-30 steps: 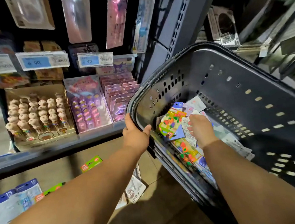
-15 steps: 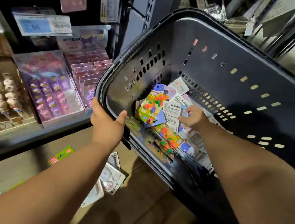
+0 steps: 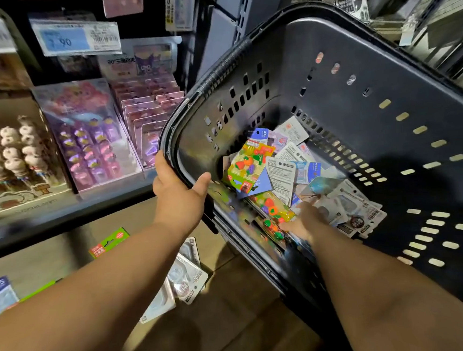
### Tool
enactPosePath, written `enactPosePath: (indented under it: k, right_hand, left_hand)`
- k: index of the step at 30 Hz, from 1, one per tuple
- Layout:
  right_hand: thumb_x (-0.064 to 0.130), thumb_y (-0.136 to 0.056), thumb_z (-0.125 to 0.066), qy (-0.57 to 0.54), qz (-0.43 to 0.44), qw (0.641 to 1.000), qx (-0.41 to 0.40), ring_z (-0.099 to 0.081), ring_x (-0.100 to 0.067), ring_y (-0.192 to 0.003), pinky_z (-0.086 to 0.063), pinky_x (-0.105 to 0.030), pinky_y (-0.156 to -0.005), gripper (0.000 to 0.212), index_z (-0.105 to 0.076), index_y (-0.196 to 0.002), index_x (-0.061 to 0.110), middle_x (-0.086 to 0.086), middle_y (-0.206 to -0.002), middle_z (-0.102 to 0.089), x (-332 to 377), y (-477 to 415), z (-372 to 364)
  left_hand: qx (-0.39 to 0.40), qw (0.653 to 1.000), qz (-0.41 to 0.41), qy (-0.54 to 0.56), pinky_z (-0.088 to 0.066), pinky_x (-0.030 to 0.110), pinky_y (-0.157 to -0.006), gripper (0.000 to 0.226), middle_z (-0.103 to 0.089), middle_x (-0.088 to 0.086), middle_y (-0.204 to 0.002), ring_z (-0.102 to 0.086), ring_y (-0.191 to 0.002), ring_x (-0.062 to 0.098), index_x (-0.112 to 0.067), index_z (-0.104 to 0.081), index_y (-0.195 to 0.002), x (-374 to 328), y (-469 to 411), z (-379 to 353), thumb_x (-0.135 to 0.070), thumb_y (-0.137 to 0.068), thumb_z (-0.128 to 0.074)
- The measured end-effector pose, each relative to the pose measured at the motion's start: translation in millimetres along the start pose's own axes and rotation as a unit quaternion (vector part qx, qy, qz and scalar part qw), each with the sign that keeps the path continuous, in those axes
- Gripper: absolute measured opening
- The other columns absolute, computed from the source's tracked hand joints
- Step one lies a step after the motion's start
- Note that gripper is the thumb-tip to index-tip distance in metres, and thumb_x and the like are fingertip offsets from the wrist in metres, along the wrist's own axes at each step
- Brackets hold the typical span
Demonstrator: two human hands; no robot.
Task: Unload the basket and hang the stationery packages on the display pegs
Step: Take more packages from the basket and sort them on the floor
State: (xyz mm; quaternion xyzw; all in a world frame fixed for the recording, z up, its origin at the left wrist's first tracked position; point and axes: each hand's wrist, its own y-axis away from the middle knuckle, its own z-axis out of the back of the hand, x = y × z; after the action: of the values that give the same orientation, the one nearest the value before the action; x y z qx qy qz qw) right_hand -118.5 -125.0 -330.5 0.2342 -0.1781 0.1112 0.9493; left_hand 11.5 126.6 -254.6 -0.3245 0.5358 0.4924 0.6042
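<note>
Far left of the left grip (image 3: 180,192), on the shelf (image 3: 60,215): a cardboard tray of pale figure-topped pens (image 3: 7,155), then a pink-and-purple display box (image 3: 87,137) and a row of pink carded packs (image 3: 149,112), all below a blue price tag (image 3: 75,36). Below that grip, on the floor (image 3: 210,331): a green-and-red package (image 3: 108,242) and a few clear blister packages (image 3: 187,274), lying flat. Left grip clamped on the near-left rim of the dark grey basket (image 3: 389,139), thumb inside, fingers outside, same hold as half a second ago. Basket tilted, open mouth turned toward the camera, walls pierced with slots. Heaped in its low corner, just right of the left grip: the stationery packages (image 3: 305,169), flat carded packs overlapping one another. Topmost, a green-and-yellow fruit card (image 3: 247,164) of small red, orange and purple pieces, lying over a blue tab marked 15. Right of it, white-backed cards (image 3: 282,173) printed with text and barcodes. Nearer, touching the right grip (image 3: 303,221), a long clear package (image 3: 272,209) of red, orange and yellow pieces. Right of that grip, grey-and-white cards (image 3: 359,214) with dark round labels. Right grip down in the heap, lower and closer to the near wall than half a second ago, no longer at the white card then under its fingertips. Fingers blurred and partly buried: cannot tell whether apart or closed on a package.
</note>
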Motion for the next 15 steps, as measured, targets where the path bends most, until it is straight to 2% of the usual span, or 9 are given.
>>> enactPosePath:
  k: [4,6,8,11,15]
  right_hand:
    - [0.024,-0.103,-0.04,0.076,0.027,0.997,0.005,-0.038,-0.037,-0.131,-0.036,-0.042,-0.108,0.041,-0.042,-0.141,0.01,-0.023,-0.145,-0.033,-6,2,10]
    - [0.028,-0.099,-0.055,0.106,0.031,0.994,0.026,-0.04,-0.037,-0.13,-0.039,-0.039,-0.104,0.046,-0.044,-0.143,0.02,-0.021,-0.145,-0.033,-5,-1,14]
    - [0.038,-0.089,-0.069,0.141,0.046,0.987,0.06,-0.044,-0.035,-0.128,-0.041,-0.036,-0.101,0.06,-0.045,-0.142,0.024,-0.018,-0.145,-0.035,-4,3,15]
    - [0.047,-0.087,-0.069,0.168,0.072,0.981,0.062,-0.047,-0.033,-0.126,-0.043,-0.037,-0.104,0.062,-0.048,-0.141,0.025,-0.017,-0.144,-0.039,-2,9,14]
    - [0.046,-0.086,-0.07,0.143,0.074,0.985,0.055,-0.052,-0.032,-0.119,-0.045,-0.033,-0.097,0.06,-0.049,-0.14,0.03,-0.019,-0.141,-0.038,0,17,13]
  left_hand:
    - [0.012,1.0,-0.001,0.0,-0.031,0.044,-0.114,0.085,-0.029,0.015,-0.153,-0.034,-0.138,0.03,-0.024,-0.01,-0.154,1,-1,2,-0.028,-0.091,-0.066]
    - [0.013,1.0,0.001,0.001,-0.03,0.046,-0.115,0.085,-0.03,0.014,-0.153,-0.033,-0.139,0.03,-0.025,-0.011,-0.154,3,0,3,-0.029,-0.09,-0.067]
    - [0.018,1.0,0.001,0.006,-0.031,0.049,-0.115,0.088,-0.033,0.013,-0.152,-0.035,-0.139,0.03,-0.026,-0.013,-0.153,4,0,3,-0.034,-0.087,-0.07]
    - [0.03,0.999,0.009,0.019,-0.033,0.051,-0.114,0.097,-0.035,0.01,-0.152,-0.036,-0.139,0.028,-0.033,-0.015,-0.151,3,0,5,-0.053,-0.07,-0.066]
    - [0.034,0.999,0.008,0.021,-0.032,0.051,-0.114,0.102,-0.035,0.011,-0.152,-0.034,-0.141,0.028,-0.035,-0.015,-0.15,5,-2,6,-0.061,-0.063,-0.062]
